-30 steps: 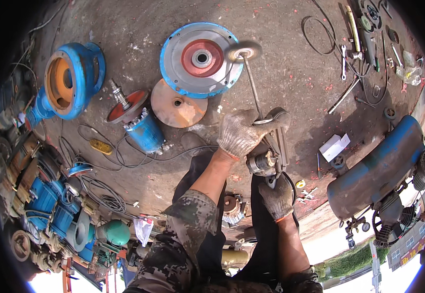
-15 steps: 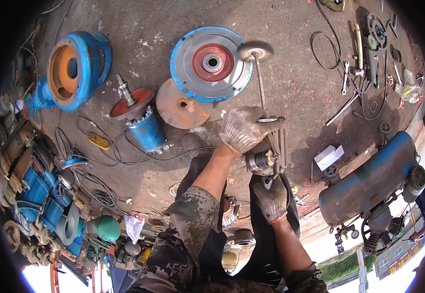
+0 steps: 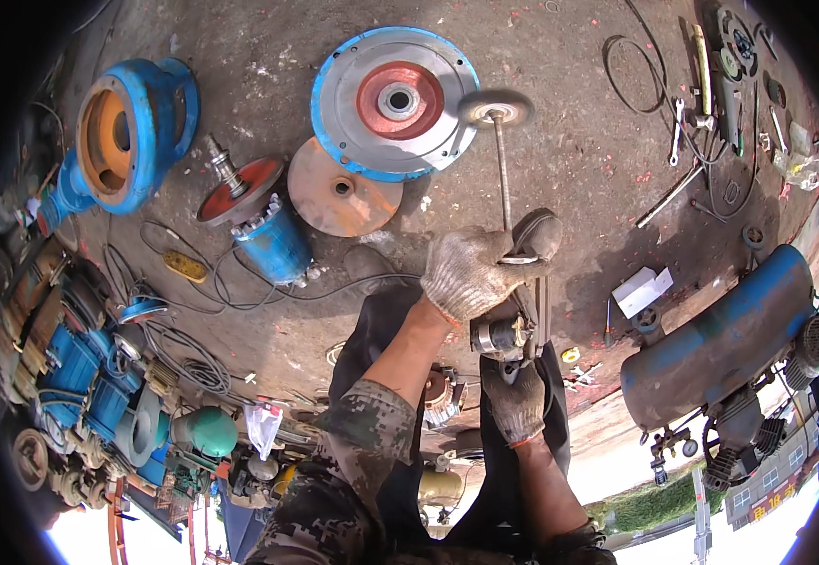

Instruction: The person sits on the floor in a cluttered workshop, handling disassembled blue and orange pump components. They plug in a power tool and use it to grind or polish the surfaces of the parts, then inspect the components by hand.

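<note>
My left hand [image 3: 471,275], in a grubby knit glove, is closed around the front of a hand-held power tool [image 3: 502,336] with a dark and silver cylindrical body. Behind it, my gloved right hand [image 3: 515,405] grips the tool's rear end. A long thin rod runs forward from the tool to a round wheel [image 3: 496,110], whose rim looks blurred. That wheel appears at the right edge of a large blue-rimmed metal disc [image 3: 334,89] with a red centre; I cannot tell whether they touch. A rusty round plate [image 3: 320,193] lies partly under the disc.
Left stand a blue pump casing [image 3: 136,141] and a blue motor [image 3: 273,247] with a shaft and red disc. A cable crosses the floor toward me. At right are a wrench [image 3: 677,132], a white box [image 3: 642,292] and a blue-brown tank [image 3: 720,339]. Machine parts crowd the lower left.
The view has shifted slightly, so the floor items sit higher. Against the blue-rimmed disc, the wheel has moved right and a little nearer me. Both hands keep their grip.
</note>
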`<state>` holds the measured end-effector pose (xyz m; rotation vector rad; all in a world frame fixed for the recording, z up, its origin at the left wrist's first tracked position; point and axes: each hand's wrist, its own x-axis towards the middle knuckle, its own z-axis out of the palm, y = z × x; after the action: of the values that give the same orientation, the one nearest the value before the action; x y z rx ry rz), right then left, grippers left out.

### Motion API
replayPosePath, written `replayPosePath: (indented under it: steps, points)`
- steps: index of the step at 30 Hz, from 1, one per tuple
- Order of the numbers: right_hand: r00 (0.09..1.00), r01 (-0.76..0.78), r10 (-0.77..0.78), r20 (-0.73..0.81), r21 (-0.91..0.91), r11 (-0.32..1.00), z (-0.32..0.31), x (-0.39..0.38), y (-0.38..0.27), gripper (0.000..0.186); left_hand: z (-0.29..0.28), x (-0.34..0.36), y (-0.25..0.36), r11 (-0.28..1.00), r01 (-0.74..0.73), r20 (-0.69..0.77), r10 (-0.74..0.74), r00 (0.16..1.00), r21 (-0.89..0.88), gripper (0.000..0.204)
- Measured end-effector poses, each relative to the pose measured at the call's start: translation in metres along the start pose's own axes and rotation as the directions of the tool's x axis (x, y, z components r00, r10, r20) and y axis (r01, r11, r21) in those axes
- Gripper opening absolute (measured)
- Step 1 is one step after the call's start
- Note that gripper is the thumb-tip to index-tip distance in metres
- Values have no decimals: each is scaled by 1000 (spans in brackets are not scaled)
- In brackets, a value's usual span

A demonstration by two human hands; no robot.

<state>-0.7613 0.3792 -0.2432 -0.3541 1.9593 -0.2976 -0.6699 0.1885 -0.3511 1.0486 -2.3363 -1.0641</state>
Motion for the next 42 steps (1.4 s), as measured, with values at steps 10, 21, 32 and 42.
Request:
replayPosePath:
  steps: [10,21,32,42]
  points:
    - [995,103,-103,-19,16,995,-14,45,-28,45,-16,65,-21,997,-60,-22,61,998,46,30]
    - [985,169,-159,60,-222,960,-22,76,-113,37,-66,94,-53,987,154,-213,-140,967,53,15]
    - [995,98,-98,10,-237,967,-5,68,-113,36,-78,87,-45,994,95,-177,-84,981,53,21]
    - [998,-48,52,41,-90,995,-27,53,-55,41,-17,67,-20,997,-44,-66,49,997,70,31]
